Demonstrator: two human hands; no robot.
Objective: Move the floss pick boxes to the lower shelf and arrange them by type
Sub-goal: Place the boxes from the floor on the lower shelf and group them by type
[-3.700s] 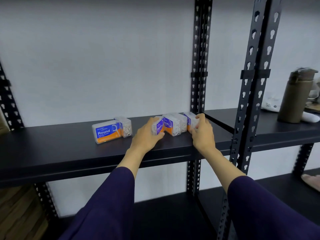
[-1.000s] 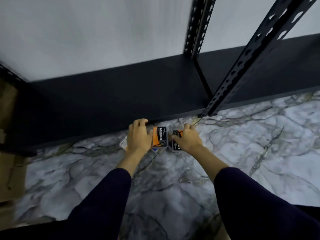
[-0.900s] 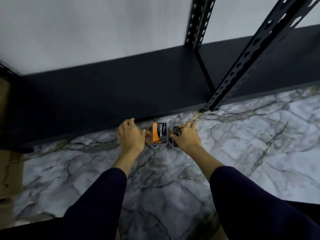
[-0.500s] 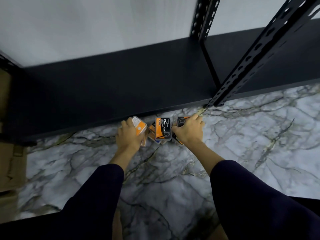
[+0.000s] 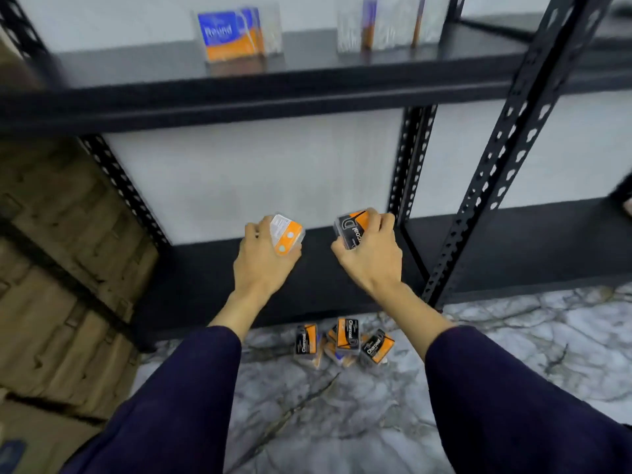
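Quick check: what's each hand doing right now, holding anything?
Left hand: fingers gripping an orange floss pick box.
Right hand: fingers gripping a black Charcoal floss pick box.

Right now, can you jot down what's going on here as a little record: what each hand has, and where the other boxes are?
left hand: grips an orange-backed box
right hand: grips a Charcoal box
lower shelf: dark, no box seen resting on it
floor pile: several Charcoal boxes on the marble, in front of the shelf
upper shelf: a Round box, more boxes beside it, blurred
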